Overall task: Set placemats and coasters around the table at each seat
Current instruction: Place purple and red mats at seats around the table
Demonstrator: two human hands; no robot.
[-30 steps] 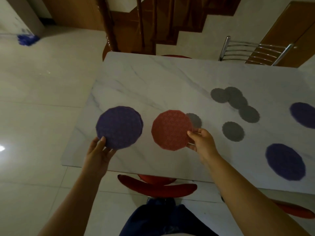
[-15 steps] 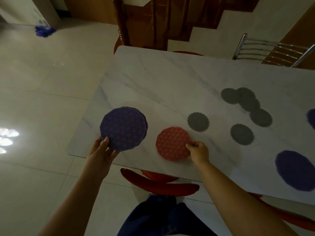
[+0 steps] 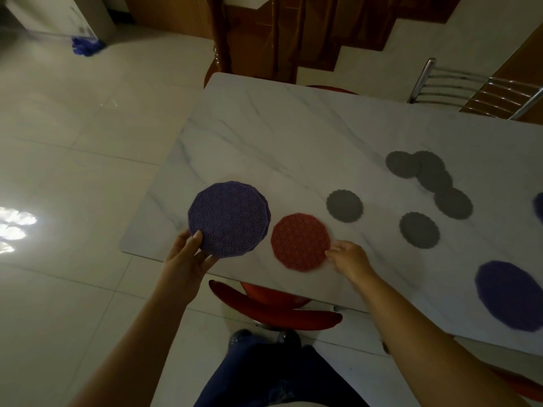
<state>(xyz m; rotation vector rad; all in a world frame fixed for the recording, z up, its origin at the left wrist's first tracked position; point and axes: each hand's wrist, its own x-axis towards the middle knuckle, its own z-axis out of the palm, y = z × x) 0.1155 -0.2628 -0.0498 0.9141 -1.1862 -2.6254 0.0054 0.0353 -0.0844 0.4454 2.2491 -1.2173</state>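
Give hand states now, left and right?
Left hand: closed on the purple placemat stack, held up.
Right hand: open, fingers at the red placemat edge, holding nothing.

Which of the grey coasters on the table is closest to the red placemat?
The single grey coaster just beyond the red placemat, up and to its right. The others lie farther right, three of them overlapping in a cluster.
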